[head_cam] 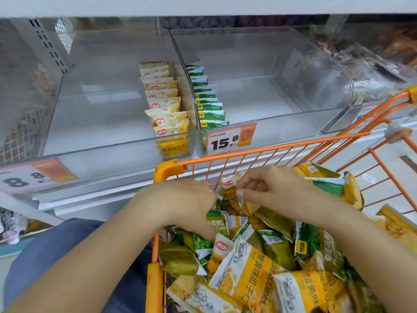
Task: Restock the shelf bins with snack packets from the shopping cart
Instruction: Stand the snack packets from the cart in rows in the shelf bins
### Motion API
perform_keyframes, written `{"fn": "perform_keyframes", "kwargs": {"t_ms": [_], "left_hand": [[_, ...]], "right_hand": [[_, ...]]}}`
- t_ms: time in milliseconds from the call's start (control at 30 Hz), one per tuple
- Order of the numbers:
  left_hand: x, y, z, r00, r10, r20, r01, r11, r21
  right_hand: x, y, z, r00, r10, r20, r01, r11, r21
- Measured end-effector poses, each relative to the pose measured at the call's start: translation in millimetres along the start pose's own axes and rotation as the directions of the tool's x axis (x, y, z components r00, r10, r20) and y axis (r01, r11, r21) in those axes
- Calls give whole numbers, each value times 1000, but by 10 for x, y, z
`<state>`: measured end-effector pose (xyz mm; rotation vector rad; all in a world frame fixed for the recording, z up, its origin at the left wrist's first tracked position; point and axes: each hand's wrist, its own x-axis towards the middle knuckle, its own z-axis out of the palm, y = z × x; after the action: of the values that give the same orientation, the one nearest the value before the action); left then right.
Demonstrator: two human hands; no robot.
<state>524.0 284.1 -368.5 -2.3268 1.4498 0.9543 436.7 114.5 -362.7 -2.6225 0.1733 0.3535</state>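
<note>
An orange wire shopping cart [168,169] stands against the shelf, heaped with yellow and green snack packets [248,267]. My right hand [270,188] pinches a small yellow packet [229,186] upright over the heap. My left hand [187,199] reaches into the cart's near left corner, its fingers curled down among the packets; what they hold is hidden. On the shelf, the left clear bin [101,123] has a row of yellow packets [164,102] along its right wall. The right clear bin [270,98] has a row of green packets [207,102] along its left wall.
A price tag reading 15.8 [230,137] hangs on the right bin's front, another tag [33,175] on the left bin's edge. A wire mesh basket [20,114] sits far left, and a clear bin of other snacks [372,68] far right. A shelf board [203,5] runs overhead.
</note>
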Motion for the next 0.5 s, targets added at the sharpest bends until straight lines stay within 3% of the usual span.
{"fn": "perform_keyframes", "kwargs": {"t_ms": [100, 167, 233, 367, 500], "left_hand": [[-45, 10, -55, 999, 39, -10, -39, 994, -101], [-80, -37, -83, 994, 66, -93, -83, 978, -190], [-106, -138, -104, 967, 70, -245, -143, 944, -297], [-188, -219, -211, 869, -32, -493, -326, 713, -621], [-197, -164, -261, 785, -131, -605, -433, 583, -688]], "right_hand": [[-6, 1, -1, 1000, 2, 25, -2, 1000, -17], [-1, 14, -10, 1000, 13, 20, -13, 1000, 20], [4, 6, -26, 1000, 21, 15, -24, 976, 216], [-37, -86, -87, 999, -2, 41, -25, 772, 635], [-56, -95, -161, 995, 38, -92, 46, 647, 761]]}}
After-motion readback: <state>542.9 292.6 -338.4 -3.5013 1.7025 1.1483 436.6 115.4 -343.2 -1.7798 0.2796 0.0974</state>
